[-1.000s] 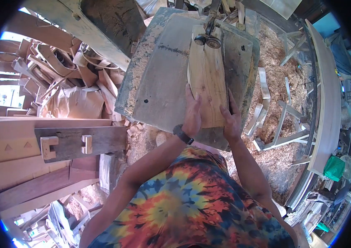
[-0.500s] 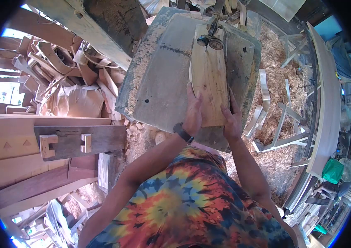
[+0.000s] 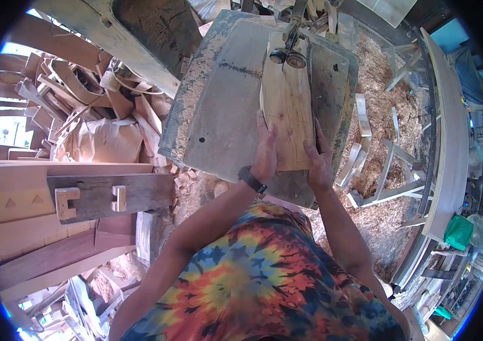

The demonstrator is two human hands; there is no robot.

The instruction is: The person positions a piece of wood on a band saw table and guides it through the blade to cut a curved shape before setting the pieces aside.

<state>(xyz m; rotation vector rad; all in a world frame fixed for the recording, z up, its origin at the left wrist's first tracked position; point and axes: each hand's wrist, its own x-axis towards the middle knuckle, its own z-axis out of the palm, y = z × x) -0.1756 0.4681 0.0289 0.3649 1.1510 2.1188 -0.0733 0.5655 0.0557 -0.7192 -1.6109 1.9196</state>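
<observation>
A pale wooden board (image 3: 288,122) lies flat on a dusty machine table (image 3: 219,119), its long side running away from me. My left hand (image 3: 266,149) presses along the board's left edge, near its close end. On the opposite edge, my right hand (image 3: 319,162) grips with the thumb on top and the fingers down the side. The far part of the board passes under a pair of round guide wheels (image 3: 287,58) on a metal post, which look like a band saw's blade guide. The blade itself I cannot make out.
Offcuts (image 3: 76,85) are heaped at the left, behind a bench with a dark plank (image 3: 139,192) bearing notched blocks. Sawdust (image 3: 381,91) and loose wood strips (image 3: 361,116) cover the floor at right. A long pale board (image 3: 452,136) stands beyond them.
The board has slid very slightly forward beneath the guide wheels, and both hands have moved with it. Their hold looks the same.
</observation>
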